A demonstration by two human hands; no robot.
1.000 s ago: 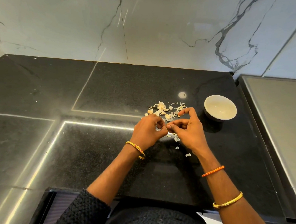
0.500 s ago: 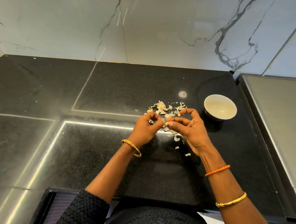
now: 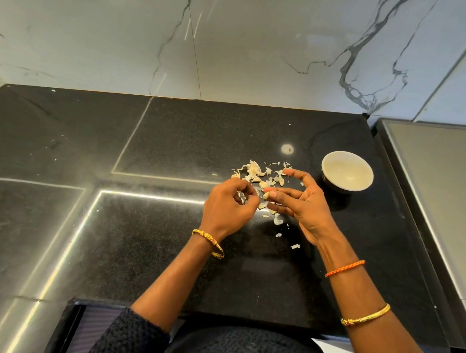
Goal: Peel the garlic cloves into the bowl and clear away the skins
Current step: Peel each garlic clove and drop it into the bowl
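Head view shows both my hands low over the black surface (image 3: 174,135), meeting near its middle. My right hand (image 3: 303,204) pinches a garlic clove (image 3: 266,196) between thumb and forefinger, the other fingers fanned loose above it. My left hand (image 3: 229,205) is curled at nine o'clock of the clove, its fingertips closed on what looks like a scrap of skin; the scrap is too small for me to be sure. The grip of each hand is therefore closed, the right on the clove, the left on the peel as far as I can judge.

Just beyond my fingers, at twelve o'clock, lies a heap of skins (image 3: 256,170) with what may be a few unpeeled cloves mixed in; I cannot tell them apart. More flakes (image 3: 278,221) are scattered at six o'clock, toward my wrists. The white bowl (image 3: 347,170) stands at two o'clock of my right hand, apart from the heap, and appears empty.

I judge the task to be early: no peeled clove is in the bowl yet, this clove is part stripped at best, and none of the skins are cleared.
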